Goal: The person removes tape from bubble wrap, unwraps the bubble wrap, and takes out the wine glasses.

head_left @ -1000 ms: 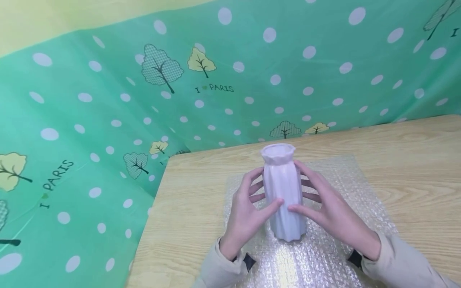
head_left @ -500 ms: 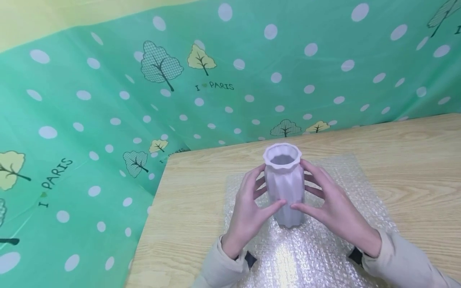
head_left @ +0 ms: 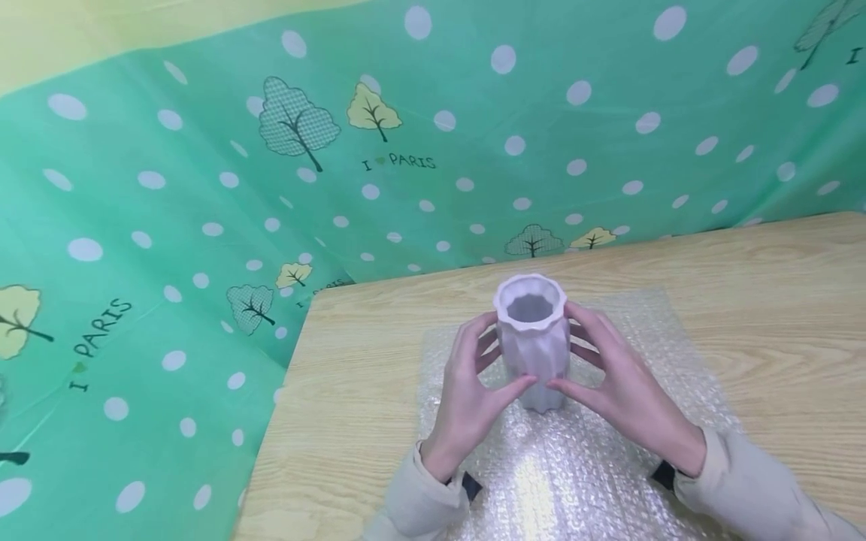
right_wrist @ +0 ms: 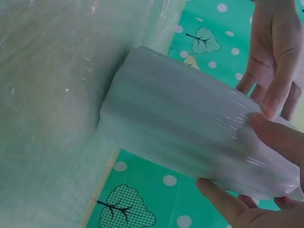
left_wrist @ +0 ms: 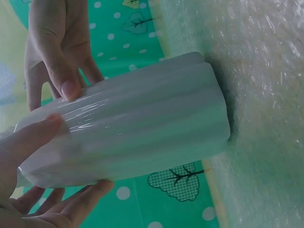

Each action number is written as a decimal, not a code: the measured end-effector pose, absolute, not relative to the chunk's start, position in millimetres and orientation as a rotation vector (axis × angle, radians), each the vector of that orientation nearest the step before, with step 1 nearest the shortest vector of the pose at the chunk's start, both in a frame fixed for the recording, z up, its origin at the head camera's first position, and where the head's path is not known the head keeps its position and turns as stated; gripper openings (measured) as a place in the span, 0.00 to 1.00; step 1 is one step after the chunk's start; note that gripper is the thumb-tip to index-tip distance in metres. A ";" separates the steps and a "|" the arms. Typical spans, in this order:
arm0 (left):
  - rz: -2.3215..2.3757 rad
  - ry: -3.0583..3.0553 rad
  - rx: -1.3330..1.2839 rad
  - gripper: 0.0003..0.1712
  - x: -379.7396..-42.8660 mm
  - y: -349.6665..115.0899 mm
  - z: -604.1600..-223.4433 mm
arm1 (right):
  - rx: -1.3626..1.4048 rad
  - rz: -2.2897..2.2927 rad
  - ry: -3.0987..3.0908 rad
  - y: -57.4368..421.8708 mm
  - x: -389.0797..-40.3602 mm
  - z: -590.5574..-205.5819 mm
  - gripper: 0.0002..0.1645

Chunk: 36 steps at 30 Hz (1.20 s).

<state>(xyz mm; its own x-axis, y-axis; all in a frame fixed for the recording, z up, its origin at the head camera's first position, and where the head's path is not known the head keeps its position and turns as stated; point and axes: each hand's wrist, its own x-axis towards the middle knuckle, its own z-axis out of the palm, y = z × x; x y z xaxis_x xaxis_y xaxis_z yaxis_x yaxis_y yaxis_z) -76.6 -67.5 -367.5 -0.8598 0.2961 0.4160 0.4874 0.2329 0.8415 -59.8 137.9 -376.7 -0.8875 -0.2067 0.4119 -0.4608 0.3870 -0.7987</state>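
Observation:
A pale, glossy vase [head_left: 537,357] with a scalloped rim and fluted sides stands near the middle of the head view, its dark mouth facing up. My left hand [head_left: 468,387] grips its left side, and my right hand [head_left: 619,379] grips the right side. Both thumbs press the near face, their tips close together; the other fingers reach round the sides, partly hidden. In both wrist views, the vase's body [left_wrist: 137,121] narrows toward its base [right_wrist: 114,95], which is at or just above the bubble wrap [head_left: 575,469]; contact cannot be told.
The bubble wrap lies flat on a light wooden table [head_left: 352,398] under the vase and forearms. Behind the table and along its left side hangs a green curtain [head_left: 419,165] with white dots and printed trees.
The vase has gone from leaning, with its base toward me, to more upright; its rim tipped toward the camera and its mouth came into view. Both hands kept their grip.

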 end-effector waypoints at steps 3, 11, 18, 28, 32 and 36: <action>-1.693 -2.341 -0.757 0.50 -75.6 -67.5 -368.6 | 0.599 1.496 -2.406 138.1 -59.8 -378.7 0.70; -1.622 -2.404 -0.773 0.51 -73.1 -66.6 -369.8 | 0.637 1.363 -2.450 141.9 -58.3 -381.6 0.72; -1.482 -2.449 -0.815 0.51 -74.2 -66.4 -370.0 | 0.706 1.283 -2.460 146.1 -60.5 -383.0 0.72; -1.396 -2.510 -0.902 0.51 -74.9 -76.1 -375.1 | 0.741 1.343 -2.549 152.6 -62.5 -388.9 0.62; -1.192 -2.614 -0.868 0.57 -72.8 -83.1 -376.3 | 0.693 1.297 -2.628 157.2 -62.8 -392.0 0.60; -1.022 -2.719 -0.842 0.60 -72.2 -90.6 -378.6 | 0.675 1.258 -2.663 161.4 -63.4 -395.0 0.59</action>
<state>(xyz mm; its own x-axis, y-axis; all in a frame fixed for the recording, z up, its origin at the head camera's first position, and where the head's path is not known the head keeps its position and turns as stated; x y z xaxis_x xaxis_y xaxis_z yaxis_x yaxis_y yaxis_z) -72.2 -90.6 -378.6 -0.8386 0.4595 0.2927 0.5385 0.6180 0.5727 -63.4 161.4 -395.0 -0.8933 -0.3426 0.2910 -0.4424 0.5552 -0.7043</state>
